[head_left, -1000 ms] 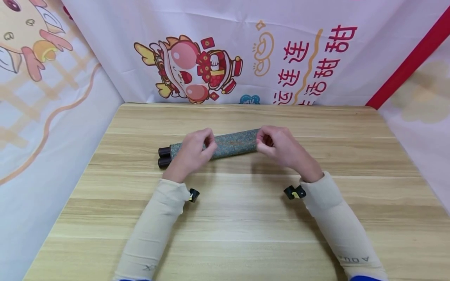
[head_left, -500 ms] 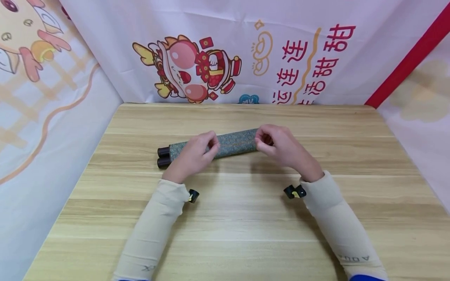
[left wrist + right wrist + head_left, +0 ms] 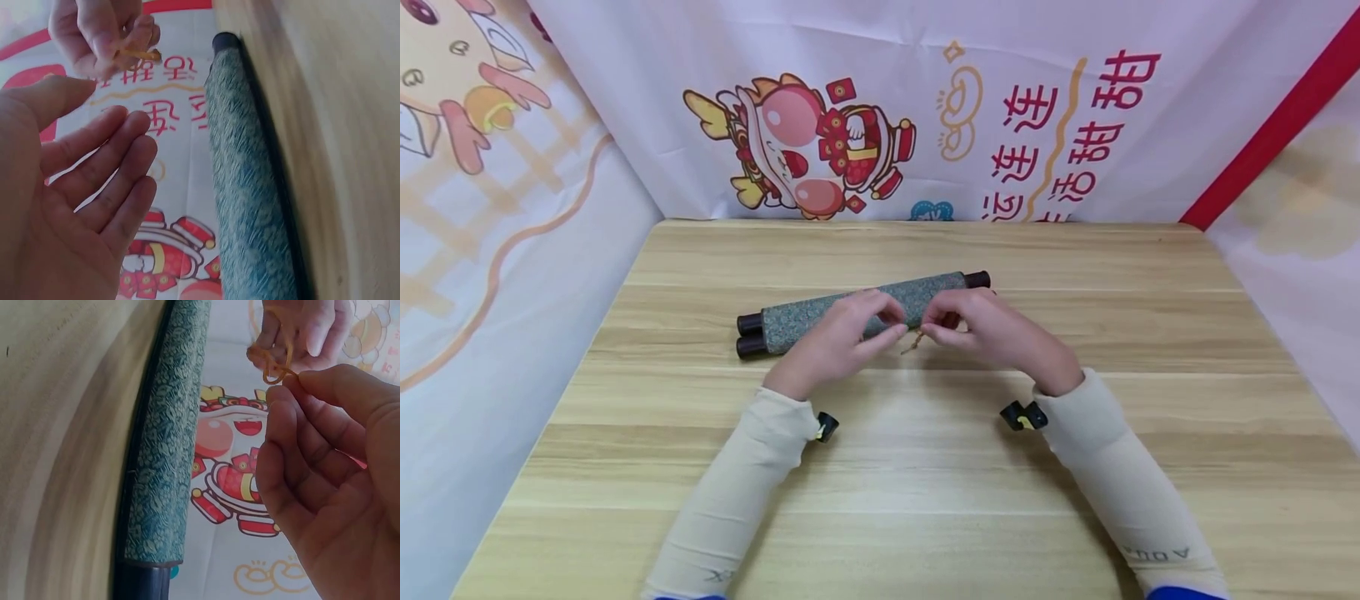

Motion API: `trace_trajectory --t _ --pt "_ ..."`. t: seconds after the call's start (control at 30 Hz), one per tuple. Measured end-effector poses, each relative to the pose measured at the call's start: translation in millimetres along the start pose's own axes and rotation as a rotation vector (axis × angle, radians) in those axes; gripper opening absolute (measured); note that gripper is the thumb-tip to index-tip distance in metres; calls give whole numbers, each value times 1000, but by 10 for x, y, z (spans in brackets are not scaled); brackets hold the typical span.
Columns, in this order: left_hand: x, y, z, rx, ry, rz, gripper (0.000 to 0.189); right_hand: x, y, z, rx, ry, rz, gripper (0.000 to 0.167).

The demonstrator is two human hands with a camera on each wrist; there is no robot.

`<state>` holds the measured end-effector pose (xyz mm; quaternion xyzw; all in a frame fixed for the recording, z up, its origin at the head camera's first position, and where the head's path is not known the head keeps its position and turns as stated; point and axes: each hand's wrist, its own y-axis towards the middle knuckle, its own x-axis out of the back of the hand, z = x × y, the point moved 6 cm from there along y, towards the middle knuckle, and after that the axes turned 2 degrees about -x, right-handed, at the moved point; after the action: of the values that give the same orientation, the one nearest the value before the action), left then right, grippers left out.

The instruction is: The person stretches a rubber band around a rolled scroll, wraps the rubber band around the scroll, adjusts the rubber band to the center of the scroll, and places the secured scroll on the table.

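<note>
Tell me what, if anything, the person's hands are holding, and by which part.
The right hand pinches a thin orange cord beside its loops. The left hand shows no clear hold.

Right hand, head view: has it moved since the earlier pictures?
Yes: the right hand has moved leftward and away from the table's far edge.

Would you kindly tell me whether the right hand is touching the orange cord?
Touching: the right wrist view shows it plainly, with the right hand pinching the orange cord at its fingertips.
</note>
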<state>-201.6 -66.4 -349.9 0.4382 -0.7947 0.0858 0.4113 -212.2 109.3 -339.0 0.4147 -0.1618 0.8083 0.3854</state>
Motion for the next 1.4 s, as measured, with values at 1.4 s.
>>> trace_trajectory --t 1.4 --pt "428 -190 178 68 219 24 14 293 -137 -149 -58 -49 -51 5"
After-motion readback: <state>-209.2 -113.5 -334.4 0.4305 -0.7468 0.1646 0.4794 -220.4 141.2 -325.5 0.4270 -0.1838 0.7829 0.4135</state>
